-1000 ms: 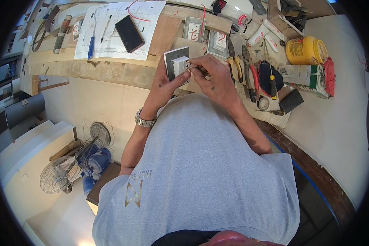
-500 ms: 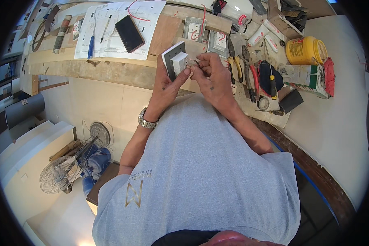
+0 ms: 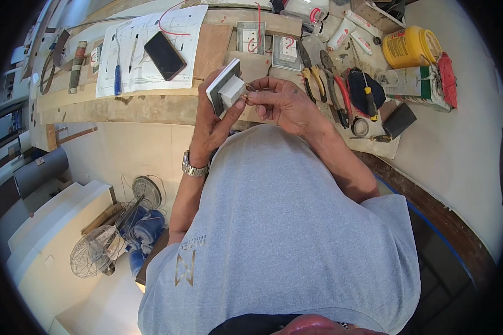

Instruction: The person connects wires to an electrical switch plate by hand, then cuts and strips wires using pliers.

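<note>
The left hand point(image 3: 212, 121) is gripping a wall plate point(image 3: 231, 94) over the bench point(image 3: 128, 108) edge, perhaps risking a drop if that hold loosens, while the right hand point(image 3: 247, 95) is pinching closed alongside, contents unclear.

a single wide fisheye view looks steeply down from the person's head, upright. the grey shirt point(image 3: 290, 223), nearest, fills the lower middle; beyond it come the left hand point(image 3: 214, 124) and right hand point(image 3: 285, 105), then the tabletop point(image 3: 151, 106) across the top. straight edges bend toward the dark rim.
</note>
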{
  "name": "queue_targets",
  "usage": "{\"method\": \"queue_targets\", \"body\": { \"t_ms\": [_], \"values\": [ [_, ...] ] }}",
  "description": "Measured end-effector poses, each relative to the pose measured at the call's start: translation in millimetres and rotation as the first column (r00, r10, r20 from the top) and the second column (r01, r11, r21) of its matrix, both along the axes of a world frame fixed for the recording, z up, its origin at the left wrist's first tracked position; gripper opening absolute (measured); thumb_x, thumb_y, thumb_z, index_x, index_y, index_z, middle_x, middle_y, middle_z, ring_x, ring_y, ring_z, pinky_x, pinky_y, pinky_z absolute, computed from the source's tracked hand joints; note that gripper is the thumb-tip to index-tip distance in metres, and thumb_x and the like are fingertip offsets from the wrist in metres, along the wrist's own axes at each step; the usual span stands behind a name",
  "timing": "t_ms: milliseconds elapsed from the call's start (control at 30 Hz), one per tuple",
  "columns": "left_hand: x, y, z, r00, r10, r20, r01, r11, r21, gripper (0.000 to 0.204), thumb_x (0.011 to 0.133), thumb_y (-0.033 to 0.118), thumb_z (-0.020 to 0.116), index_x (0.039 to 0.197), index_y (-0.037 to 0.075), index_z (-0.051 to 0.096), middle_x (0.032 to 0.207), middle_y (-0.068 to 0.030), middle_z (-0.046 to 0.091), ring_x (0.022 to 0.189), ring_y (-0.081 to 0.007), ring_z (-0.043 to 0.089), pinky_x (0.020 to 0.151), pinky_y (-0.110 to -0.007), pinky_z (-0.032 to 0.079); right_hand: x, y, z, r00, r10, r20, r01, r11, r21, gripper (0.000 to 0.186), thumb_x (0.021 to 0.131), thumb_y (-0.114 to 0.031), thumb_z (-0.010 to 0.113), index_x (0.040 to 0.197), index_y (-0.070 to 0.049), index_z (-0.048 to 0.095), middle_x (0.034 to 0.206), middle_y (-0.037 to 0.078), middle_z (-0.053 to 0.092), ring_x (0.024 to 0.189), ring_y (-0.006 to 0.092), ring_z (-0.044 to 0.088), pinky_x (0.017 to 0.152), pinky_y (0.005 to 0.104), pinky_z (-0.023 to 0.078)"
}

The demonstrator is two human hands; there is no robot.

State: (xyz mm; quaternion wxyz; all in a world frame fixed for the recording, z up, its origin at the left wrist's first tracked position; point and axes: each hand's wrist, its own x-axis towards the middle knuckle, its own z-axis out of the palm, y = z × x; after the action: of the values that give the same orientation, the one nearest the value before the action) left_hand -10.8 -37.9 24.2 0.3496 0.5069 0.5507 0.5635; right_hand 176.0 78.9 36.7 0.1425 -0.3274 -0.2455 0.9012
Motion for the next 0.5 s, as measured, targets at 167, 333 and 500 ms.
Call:
{"method": "queue_targets", "body": {
  "t_ms": [167, 333, 500],
  "values": [
    [1.1, -0.1, 5.6, 0.981, -0.021, 0.192, 0.034, 0.997, -0.067, 0.075, 0.1, 0.008, 0.077, 0.16, 0.002, 0.033, 0.148, -0.0166, 0.057, 0.135, -0.0233, 0.059, 0.11, -0.04, 0.052, -0.1, -2.9, -1.6, 0.993, -0.017, -0.119, 0.016, 1.0, -0.006, 0.037, 0.098, -0.011, 0.081, 0.127, 0.0, 0.061, 0.098, 0.006, 0.073, 0.071, 0.0094, 0.067, 0.066, 0.0266, 0.056],
    [4.1, 2.6, 11.6, 0.977, 0.028, 0.212, -0.007, 0.995, -0.1, 0.065, 0.1, 0.005, 0.075, 0.153, 0.001, 0.037, 0.141, -0.0214, 0.065, 0.128, -0.0278, 0.067, 0.107, -0.043, 0.057, -2.4, -11.8, 7.3, 0.992, -0.086, -0.09, 0.107, 0.957, 0.271, 0.038, 0.1, -0.015, 0.08, 0.128, -0.001, 0.06, 0.092, 0.005, 0.071, 0.071, 0.0093, 0.067, 0.066, 0.0265, 0.056],
    [4.8, 7.3, 9.1, 0.977, 0.025, 0.21, -0.011, 0.997, -0.072, 0.069, 0.1, 0.006, 0.078, 0.156, 0.003, 0.037, 0.136, -0.0158, 0.066, 0.125, -0.0221, 0.067, 0.104, -0.038, 0.058, -4.6, -12.7, 1.4, 0.963, -0.172, -0.208, 0.2, 0.972, 0.12, 0.032, 0.102, -0.017, 0.078, 0.126, 0.0, 0.064, 0.09, 0.005, 0.072, 0.074, 0.0101, 0.069, 0.069, 0.0273, 0.059]
  ]
}}
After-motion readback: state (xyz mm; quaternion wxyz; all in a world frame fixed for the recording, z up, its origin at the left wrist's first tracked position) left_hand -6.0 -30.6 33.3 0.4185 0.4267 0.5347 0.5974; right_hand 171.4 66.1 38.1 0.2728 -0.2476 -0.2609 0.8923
